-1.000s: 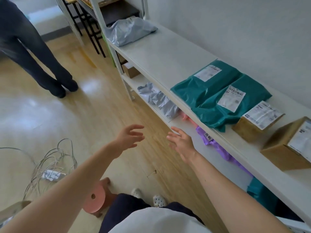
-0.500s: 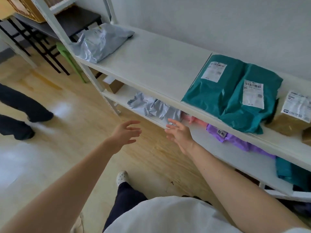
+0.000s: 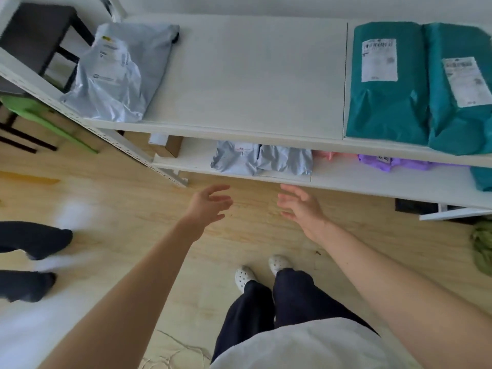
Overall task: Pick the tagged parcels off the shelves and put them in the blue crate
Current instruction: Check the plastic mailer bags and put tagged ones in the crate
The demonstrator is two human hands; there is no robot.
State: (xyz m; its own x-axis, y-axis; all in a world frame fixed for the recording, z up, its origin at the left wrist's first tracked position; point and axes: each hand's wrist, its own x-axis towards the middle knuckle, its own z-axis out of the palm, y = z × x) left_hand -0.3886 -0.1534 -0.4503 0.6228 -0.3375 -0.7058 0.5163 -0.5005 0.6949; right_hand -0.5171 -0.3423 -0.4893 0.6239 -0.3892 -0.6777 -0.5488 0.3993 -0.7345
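My left hand (image 3: 209, 206) and my right hand (image 3: 300, 206) hang open and empty over the wooden floor, just in front of the lower shelf (image 3: 346, 179). On that shelf lie a crumpled grey parcel (image 3: 261, 161), a pink one (image 3: 326, 155), a purple one (image 3: 386, 162) and a teal one (image 3: 482, 178) at the right edge. The upper shelf (image 3: 247, 75) carries a grey mailer bag (image 3: 117, 75) on the left and two teal labelled parcels (image 3: 386, 83) (image 3: 463, 97) on the right. No blue crate is in view.
A small cardboard box (image 3: 170, 146) sits at the lower shelf's left end. Another person's dark legs (image 3: 29, 259) stand at the left. A green stool (image 3: 45, 118) and a dark table (image 3: 34, 35) lie beyond the shelf post. Loose cables (image 3: 170, 355) lie near my feet.
My view has swung right to face the shelves squarely from above. Both hands stay open and empty, now closer to the lower shelf's edge.
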